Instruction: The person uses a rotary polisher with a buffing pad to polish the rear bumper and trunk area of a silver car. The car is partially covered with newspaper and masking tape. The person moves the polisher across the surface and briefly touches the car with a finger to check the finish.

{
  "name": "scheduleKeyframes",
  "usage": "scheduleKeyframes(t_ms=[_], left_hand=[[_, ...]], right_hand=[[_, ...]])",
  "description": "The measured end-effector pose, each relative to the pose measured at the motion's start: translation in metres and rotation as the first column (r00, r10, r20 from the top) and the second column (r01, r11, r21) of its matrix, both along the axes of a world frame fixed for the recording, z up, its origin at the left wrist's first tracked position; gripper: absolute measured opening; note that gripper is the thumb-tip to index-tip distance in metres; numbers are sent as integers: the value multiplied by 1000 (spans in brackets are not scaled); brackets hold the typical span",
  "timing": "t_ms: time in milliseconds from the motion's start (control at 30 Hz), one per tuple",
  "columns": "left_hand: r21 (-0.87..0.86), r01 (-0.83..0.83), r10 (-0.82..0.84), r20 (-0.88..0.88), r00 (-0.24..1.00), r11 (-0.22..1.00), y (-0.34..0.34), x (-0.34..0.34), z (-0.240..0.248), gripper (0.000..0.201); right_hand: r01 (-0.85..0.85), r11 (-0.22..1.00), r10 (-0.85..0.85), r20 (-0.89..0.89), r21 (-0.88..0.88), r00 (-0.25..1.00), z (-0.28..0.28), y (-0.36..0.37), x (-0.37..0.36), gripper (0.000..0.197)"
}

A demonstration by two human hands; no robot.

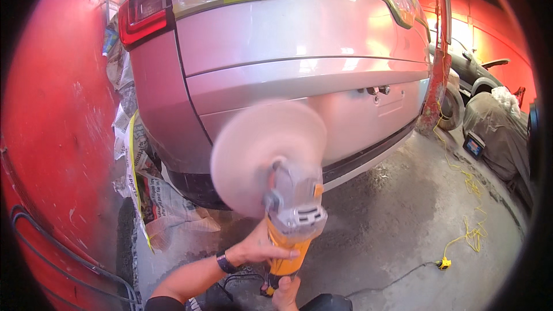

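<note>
A yellow and grey polisher [295, 204] is held up in front of me, its large round white pad [245, 158] blurred by motion. My left hand [257, 246], with a dark band on the wrist, is closed around the yellow body. Lower down, my right hand [285, 295] grips the rear end of the handle, partly cut off by the picture's bottom edge. Behind the pad stands the back of a silver vehicle [247, 31]. The pad overlaps its lower left part; whether they touch, I cannot tell.
Taped newspaper [173, 198] hangs beside the vehicle's left side, near a red wall [52, 80]. Hoses [75, 259] run along that wall. On the floor at right, a yellow cord [473, 236] meets a yellow connector [443, 263]. A red post [439, 75] stands beside the vehicle.
</note>
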State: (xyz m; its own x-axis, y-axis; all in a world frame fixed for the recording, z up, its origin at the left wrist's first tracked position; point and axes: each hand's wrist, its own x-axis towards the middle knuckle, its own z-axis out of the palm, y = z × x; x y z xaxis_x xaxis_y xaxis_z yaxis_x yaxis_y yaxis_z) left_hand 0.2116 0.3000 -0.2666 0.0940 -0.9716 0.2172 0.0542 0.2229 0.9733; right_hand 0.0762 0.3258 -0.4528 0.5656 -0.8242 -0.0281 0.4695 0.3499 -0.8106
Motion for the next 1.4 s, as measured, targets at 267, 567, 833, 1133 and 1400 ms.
scheduleKeyframes(t_ms=[267, 567, 833, 1133, 1400], left_hand=[[-27, 54, -57, -117, 991, 998, -4, -5, 10, 86], [-56, 18, -25, -128, 991, 998, -11, -18, -19, 84], [-242, 45, -132, -355, 925, 969, -3, -32, 18, 75], [-154, 10, -40, -192, 981, 988, -68, -54, 28, 59], [-178, -52, 1, -279, 960, 983, -34, -45, -14, 68]], right_hand=[[35, 986, -31, 26, -166, 999, 30, -32, -18, 90], [55, 987, -81, -172, -152, 982, 39, -23, -40, 90], [-10, 914, -84, -213, -405, 973, 143, -52, -77, 92], [39, 961, -95, -196, -275, 976, 117, -93, -96, 85], [-13, 956, -69, -268, -294, 961, 83, -71, -87, 90]])
